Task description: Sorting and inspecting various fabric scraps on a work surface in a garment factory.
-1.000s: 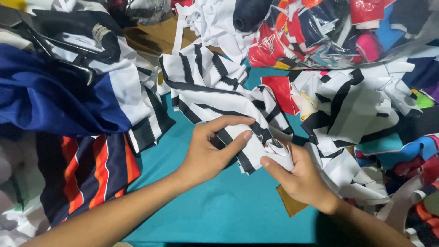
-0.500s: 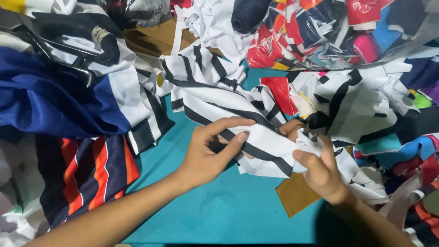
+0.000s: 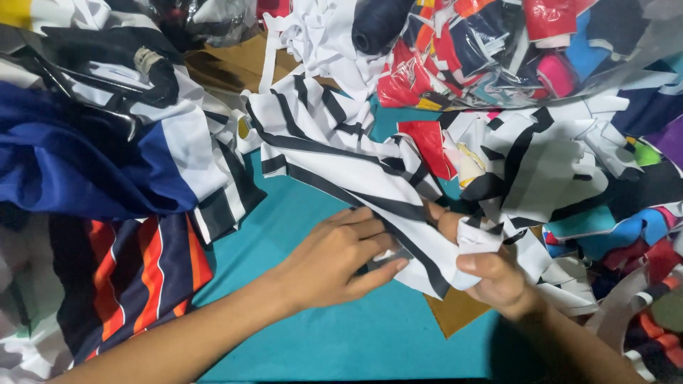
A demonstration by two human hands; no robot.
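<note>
Striped cloth (image 3: 356,167) shifting across the teal desk (image 3: 313,341)
Your right hand (image 3: 491,274) is now clamping its bunched edge — your left hand (image 3: 334,256) pressing it flat, fingers together.

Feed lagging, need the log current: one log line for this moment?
left hand: pinching striped cloth | right hand: gripping cloth edge | surface: teal table | nearby: blue garment, scrap bag

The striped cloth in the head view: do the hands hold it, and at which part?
Yes. Both hands hold the black-and-white striped cloth at its near edge: the left hand pinches the lower edge, and the right hand grips the bunched corner.
</note>
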